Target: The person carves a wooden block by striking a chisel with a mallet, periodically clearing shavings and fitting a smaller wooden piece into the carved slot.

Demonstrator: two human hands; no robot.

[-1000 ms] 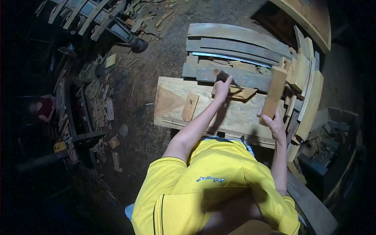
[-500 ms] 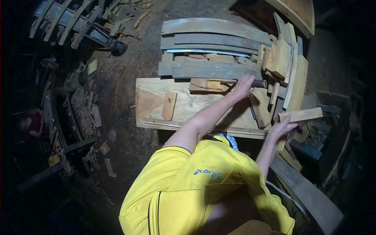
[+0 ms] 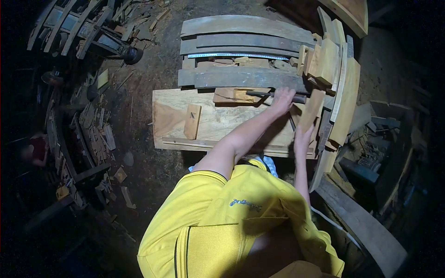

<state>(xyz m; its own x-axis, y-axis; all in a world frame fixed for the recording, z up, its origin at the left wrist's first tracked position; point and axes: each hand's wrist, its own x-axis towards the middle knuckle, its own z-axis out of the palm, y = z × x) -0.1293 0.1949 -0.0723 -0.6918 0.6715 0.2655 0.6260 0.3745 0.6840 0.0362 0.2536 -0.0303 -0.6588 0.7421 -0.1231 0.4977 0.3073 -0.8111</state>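
A tool (image 3: 273, 94), dark and bar-like, is gripped by the left hand (image 3: 283, 98) at the far edge of the board (image 3: 218, 125), just before the stacked planks (image 3: 241, 46); what kind of tool it is cannot be told. At the far left, in the dark, a second person (image 3: 34, 152) is seen beside scattered offcuts (image 3: 99, 134) on the dirt floor. On the board's left half a small block (image 3: 192, 121) is laid flat, well apart from both hands. A flat wood piece (image 3: 235, 96) is lying under the tool's left end. Further right, a slat (image 3: 311, 110) is held upright by the right hand (image 3: 302, 137), fingers closed round its lower end, just beside the left hand. A pile of curved boards (image 3: 340, 88) is stacked at the right.
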